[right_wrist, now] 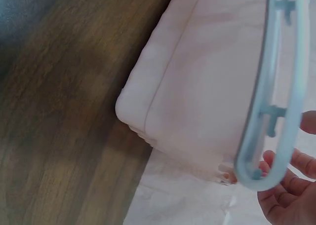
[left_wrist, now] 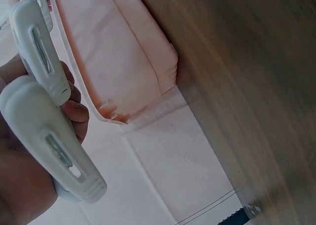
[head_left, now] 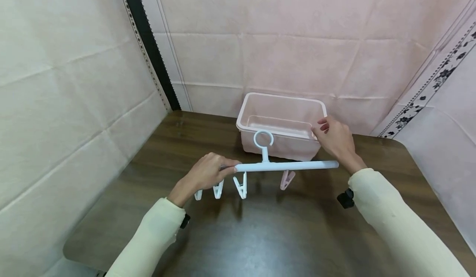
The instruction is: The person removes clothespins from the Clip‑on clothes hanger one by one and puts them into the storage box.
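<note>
My left hand [head_left: 210, 170] grips the left part of a pale blue clip hanger [head_left: 290, 166] and holds it over the table, its hook [head_left: 265, 155] pointing up. White clips [head_left: 241, 187] hang near that hand, and a pink clip [head_left: 286, 179] hangs farther right. Large in the left wrist view are two of the white clips [left_wrist: 54, 141]. A pale pink basket [head_left: 279, 146] stands behind the hanger. Over the basket's right end is my right hand [head_left: 336, 139], fingers loosely bent with nothing visible in them. The right wrist view shows the hanger's rounded frame [right_wrist: 269, 87] overlapping those fingers [right_wrist: 296, 185].
The dark wooden table [head_left: 260, 231] carries the basket at its back edge, close to the cloth-covered back wall [head_left: 297, 58]. Cloth also covers the left wall [head_left: 74, 82] and right wall. A dark strip [head_left: 148, 41] runs down the left corner.
</note>
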`<act>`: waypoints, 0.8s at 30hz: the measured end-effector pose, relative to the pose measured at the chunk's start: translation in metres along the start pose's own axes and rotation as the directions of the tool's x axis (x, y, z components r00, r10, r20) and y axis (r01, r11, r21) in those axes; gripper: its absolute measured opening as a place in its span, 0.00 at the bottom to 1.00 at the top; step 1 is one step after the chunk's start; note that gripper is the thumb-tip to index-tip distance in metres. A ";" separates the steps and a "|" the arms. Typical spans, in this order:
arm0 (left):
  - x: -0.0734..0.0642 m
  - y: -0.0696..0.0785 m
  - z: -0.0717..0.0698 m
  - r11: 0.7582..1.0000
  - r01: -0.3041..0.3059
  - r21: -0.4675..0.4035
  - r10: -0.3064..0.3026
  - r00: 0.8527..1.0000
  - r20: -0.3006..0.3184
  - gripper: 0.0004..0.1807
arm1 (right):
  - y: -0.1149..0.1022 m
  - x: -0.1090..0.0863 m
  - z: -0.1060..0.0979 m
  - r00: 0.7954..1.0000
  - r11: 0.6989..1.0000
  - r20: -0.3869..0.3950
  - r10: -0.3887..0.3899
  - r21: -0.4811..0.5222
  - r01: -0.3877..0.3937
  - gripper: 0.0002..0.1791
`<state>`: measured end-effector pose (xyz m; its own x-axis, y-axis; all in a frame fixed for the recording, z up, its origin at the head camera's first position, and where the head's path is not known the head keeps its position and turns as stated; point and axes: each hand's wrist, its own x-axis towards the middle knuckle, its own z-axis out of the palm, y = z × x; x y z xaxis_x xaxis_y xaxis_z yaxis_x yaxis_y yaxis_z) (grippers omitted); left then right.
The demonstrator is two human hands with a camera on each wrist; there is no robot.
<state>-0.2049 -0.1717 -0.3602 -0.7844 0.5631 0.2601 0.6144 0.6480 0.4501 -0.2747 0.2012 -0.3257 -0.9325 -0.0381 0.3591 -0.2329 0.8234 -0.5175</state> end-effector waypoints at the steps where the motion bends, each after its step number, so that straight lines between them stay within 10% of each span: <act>1: 0.001 0.000 0.000 1.000 0.000 0.000 0.000 1.000 -0.001 0.14 | -0.001 -0.002 -0.002 1.000 1.000 -0.006 -0.001 0.013 0.001 0.25; 24: 0.011 -0.002 0.006 0.999 -0.033 -0.031 0.033 0.999 -0.006 0.15 | -0.036 -0.094 -0.014 0.931 0.985 -0.353 -0.095 0.102 0.140 0.23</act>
<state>-0.2143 -0.1634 -0.3636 -0.7641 0.5814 0.2795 0.6372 0.6129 0.4672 -0.1747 0.1835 -0.3297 -0.7480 0.0861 0.6581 -0.3881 0.7476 -0.5389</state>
